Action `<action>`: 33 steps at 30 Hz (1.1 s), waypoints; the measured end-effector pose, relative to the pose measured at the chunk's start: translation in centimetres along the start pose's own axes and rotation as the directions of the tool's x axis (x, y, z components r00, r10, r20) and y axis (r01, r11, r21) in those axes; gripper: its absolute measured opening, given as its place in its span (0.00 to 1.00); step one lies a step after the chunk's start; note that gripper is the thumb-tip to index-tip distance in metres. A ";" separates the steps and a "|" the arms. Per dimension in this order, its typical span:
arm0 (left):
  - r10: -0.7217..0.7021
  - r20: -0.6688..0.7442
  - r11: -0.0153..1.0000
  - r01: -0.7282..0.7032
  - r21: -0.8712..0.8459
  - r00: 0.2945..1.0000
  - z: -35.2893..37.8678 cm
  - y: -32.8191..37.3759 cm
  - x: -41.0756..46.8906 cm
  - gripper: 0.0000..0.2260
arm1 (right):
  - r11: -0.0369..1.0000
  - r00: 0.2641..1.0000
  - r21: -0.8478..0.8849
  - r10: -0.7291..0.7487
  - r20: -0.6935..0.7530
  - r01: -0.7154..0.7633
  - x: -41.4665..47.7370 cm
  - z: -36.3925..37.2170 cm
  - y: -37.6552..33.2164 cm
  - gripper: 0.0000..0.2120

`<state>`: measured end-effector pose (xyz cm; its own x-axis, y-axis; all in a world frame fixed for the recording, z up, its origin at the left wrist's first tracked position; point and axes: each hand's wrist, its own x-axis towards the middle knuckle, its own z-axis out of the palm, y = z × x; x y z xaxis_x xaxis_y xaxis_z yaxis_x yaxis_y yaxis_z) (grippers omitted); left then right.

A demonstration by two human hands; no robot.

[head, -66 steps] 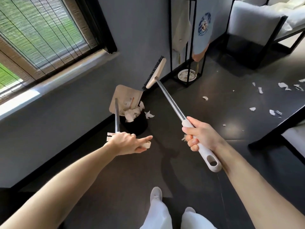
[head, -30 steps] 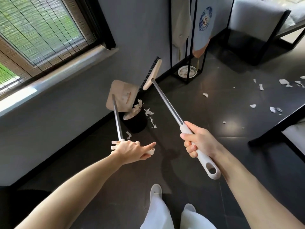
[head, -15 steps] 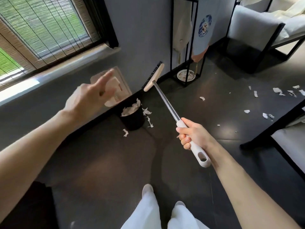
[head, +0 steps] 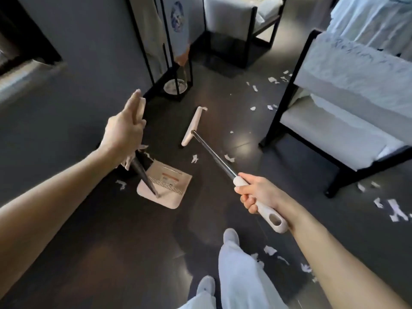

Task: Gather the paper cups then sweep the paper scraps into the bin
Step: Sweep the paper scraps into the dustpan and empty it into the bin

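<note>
Right grip (head: 256, 195) clenched round broom (head: 213, 152) handle end, head well ahead on floor (head: 133, 241), left grip (head: 123, 132) holding dustpan (head: 166, 189) handle top

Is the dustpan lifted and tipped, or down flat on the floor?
Down flat: the dustpan lies face-up on the dark floor, its handle slanting up to the left hand.

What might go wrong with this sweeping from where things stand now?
The bin looks heaped already, so more may spill over its rim. Loose paper scraps by the person's shoe could get trodden and dragged around. The dustpan sits well back from the broom, so pieces may scatter on the way.
</note>
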<state>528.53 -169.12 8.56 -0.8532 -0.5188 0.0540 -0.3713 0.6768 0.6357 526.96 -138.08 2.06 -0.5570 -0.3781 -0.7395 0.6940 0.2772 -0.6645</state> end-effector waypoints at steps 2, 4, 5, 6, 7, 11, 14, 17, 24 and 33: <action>0.020 0.106 1.000 -0.018 -0.018 0.994 3.8 0.7 -2.0 0.29 | 0.998 0.996 0.042 0.051 -0.075 -0.048 -2.1 -1.5 3.2 0.30; 0.045 0.199 0.997 -0.032 -0.065 0.979 7.5 2.2 -4.1 0.29 | 0.993 0.985 0.076 0.096 -0.144 -0.085 -4.3 -3.4 6.4 0.30; 0.057 0.244 0.994 -0.034 -0.100 0.968 9.3 3.2 -5.2 0.29 | 0.991 0.978 0.093 0.113 -0.177 -0.098 -5.4 -4.3 8.1 0.30; 0.077 0.287 0.991 -0.041 -0.130 0.955 11.1 4.3 -6.3 0.29 | 0.988 0.970 0.114 0.129 -0.208 -0.107 -6.5 -5.4 9.7 0.30; 0.106 0.331 0.987 -0.058 -0.152 0.938 12.8 5.7 -7.5 0.29 | 0.983 0.960 0.142 0.144 -0.238 -0.112 -7.6 -6.5 11.3 0.31; 0.240 0.479 0.962 -0.142 -0.232 0.844 19.3 12.3 -12.7 0.30 | 0.950 0.917 0.297 0.205 -0.343 -0.102 -12.5 -11.1 17.3 0.30; 0.336 0.553 0.936 -0.205 -0.287 0.762 24.0 17.8 -17.2 0.29 | 0.908 0.886 0.413 0.244 -0.393 -0.067 -16.0 -15.2 21.3 0.30; 0.424 0.605 0.904 -0.278 -0.324 0.674 28.7 23.7 -21.9 0.28 | 0.850 0.864 0.527 0.267 -0.426 -0.003 -19.1 -20.5 24.4 0.30; 0.475 0.683 0.879 -0.336 -0.338 0.554 40.4 38.3 -31.8 0.29 | 0.758 0.822 0.636 0.267 -0.503 0.143 -26.3 -36.1 30.3 0.30; 0.464 0.650 0.886 -0.315 -0.341 0.601 52.7 55.4 -37.6 0.31 | 0.680 0.793 0.694 0.276 -0.543 0.238 -32.8 -57.2 32.0 0.32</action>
<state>520.74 -84.60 1.14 -0.9238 0.3418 -0.1727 0.0651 0.5845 0.8087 541.34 -66.32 -1.12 -0.4977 0.2560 -0.8287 0.6556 -0.5146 -0.5527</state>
